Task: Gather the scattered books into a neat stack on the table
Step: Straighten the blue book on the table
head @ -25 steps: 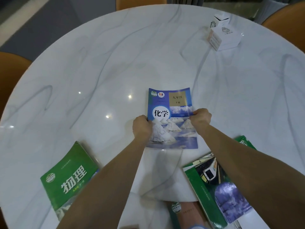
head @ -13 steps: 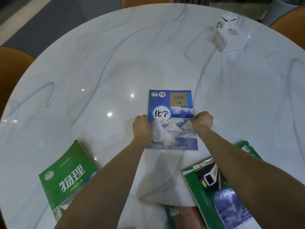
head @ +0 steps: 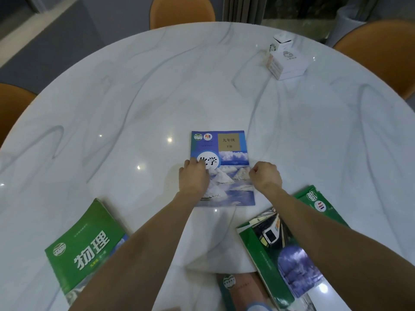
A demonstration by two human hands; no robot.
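Observation:
A blue chemistry book [head: 226,151] lies flat, face up, in the middle of the round marble table [head: 134,97]. My left hand [head: 194,179] rests on the left part of its cover, fingers bent. My right hand [head: 266,176] is curled, its fingertips pinched at the book's right edge. A green physics book [head: 83,250] lies at the near left. At the near right a green book with a train picture [head: 280,254] lies over another green book [head: 314,197]. A brownish book [head: 243,288] sits at the near edge, partly under the train book.
Two white boxes [head: 287,63] stand at the far right of the table. Orange chairs ring it: one at the back [head: 182,12], one at the right [head: 381,50], one at the left [head: 11,108].
The blue book's raised far end has come down flat on the table. My left hand has slid from the book's left edge onto the cover, and my right hand has shifted outward to the right edge.

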